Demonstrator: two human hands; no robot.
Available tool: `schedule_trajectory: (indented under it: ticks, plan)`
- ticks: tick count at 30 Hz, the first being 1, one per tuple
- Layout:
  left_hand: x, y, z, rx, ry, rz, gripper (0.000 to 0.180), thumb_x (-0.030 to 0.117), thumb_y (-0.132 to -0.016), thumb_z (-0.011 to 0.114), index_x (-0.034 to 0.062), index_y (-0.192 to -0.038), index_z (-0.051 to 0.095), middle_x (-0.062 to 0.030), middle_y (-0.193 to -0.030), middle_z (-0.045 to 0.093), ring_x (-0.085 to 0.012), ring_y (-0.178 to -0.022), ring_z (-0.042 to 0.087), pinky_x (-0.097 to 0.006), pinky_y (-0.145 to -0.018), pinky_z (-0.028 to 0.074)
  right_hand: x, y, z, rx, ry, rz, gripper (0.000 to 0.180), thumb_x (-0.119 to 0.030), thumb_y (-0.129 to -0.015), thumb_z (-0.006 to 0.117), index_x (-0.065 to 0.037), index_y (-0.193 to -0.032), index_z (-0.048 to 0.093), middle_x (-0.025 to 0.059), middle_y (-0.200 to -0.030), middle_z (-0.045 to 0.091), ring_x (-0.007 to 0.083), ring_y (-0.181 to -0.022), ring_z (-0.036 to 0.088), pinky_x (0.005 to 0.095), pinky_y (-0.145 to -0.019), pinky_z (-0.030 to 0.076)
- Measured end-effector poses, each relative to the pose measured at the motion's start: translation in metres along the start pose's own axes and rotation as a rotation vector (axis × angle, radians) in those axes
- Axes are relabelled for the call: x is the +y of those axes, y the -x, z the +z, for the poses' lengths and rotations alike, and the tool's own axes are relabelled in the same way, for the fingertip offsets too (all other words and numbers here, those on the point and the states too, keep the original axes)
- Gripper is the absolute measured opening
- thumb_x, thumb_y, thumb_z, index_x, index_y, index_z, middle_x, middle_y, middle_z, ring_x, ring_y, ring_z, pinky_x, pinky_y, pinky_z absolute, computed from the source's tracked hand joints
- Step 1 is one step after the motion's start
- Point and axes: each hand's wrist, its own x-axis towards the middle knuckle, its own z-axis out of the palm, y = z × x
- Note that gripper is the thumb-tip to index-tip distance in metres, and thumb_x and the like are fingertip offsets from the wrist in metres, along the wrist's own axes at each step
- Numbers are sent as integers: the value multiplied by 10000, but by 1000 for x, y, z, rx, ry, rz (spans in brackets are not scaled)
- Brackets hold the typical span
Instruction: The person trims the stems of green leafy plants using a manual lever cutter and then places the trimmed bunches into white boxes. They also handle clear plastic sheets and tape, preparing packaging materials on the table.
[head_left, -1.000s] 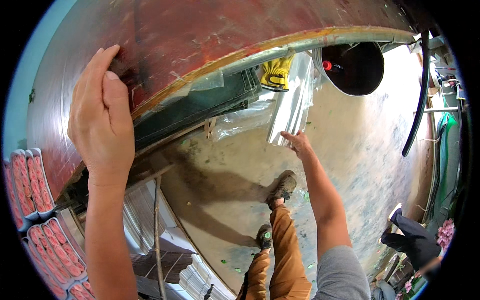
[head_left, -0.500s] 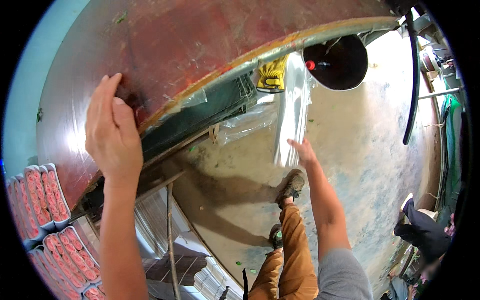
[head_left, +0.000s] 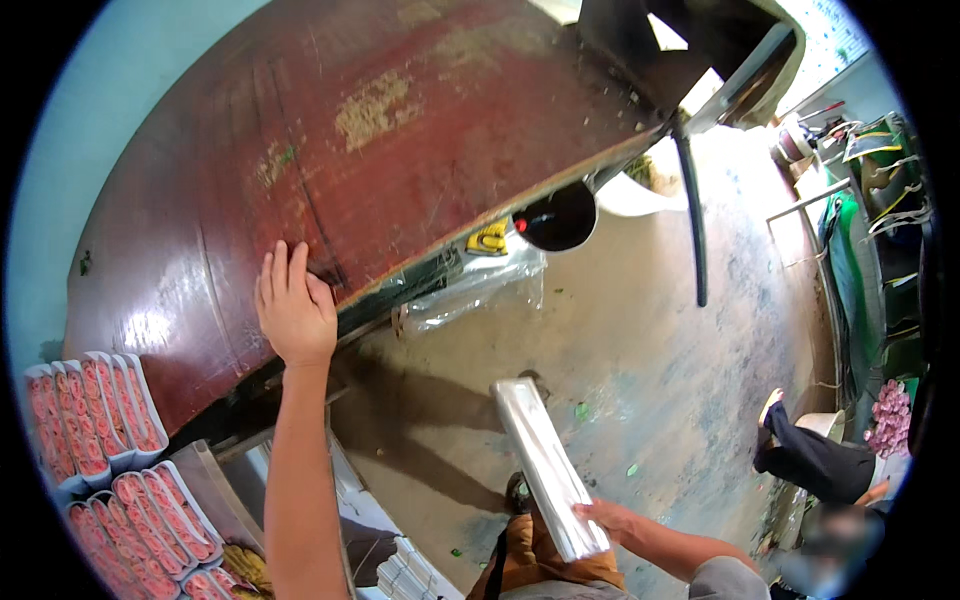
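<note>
The person's right hand (head_left: pixel 610 520) grips a long, flat stack of clear plastic sleeves (head_left: pixel 545 465) at its near end, low in the view beside the person's brown trousers (head_left: pixel 540 565); the fingers curl around the bottom edge and the stack runs up and away from the hand, slanting slightly leftward over the concrete floor (head_left: pixel 640 340), its far end free in the air. The left hand (head_left: pixel 293 312) is spread flat, fingers together and pointing upward, pressed on the front edge of a worn red-brown table top (head_left: pixel 330 170); it holds nothing and lies well apart from the stack, up and to the left of it. Under the table edge, between the two hands but nearer the table, hangs crumpled clear plastic wrap (head_left: pixel 470 295) beside a yellow packet (head_left: pixel 490 238) and a round black object (head_left: pixel 556 215). At the lower left stand white trays of pink rolls (head_left: pixel 95 430). Another person (head_left: pixel 815 460) in dark trousers sits at the far right.
</note>
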Motion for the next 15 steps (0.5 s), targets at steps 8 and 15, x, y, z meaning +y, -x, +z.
schedule_trajectory:
  ticks: [8,15]
  plan:
    - [4,-2,-10,-116,53,-93,405,188,-896,544,117,-1290,600,-134,-1439,510,-337,-1365,430,-504,-1143,315,-153,175,11,66,781,89,666,-339,-764,862,-31,-1290,595,77,-1103,674,211,-1064,606,378,-954,473]
    - [-6,3,-25,-163,514,-318,371,230,-944,578,76,-1281,605,-142,-1367,575,-337,-1305,497,-482,-1146,326,-264,295,88,16,1464,-151,715,-439,-709,883,-7,-1224,640,71,-1110,698,147,-1054,609,313,-936,480]
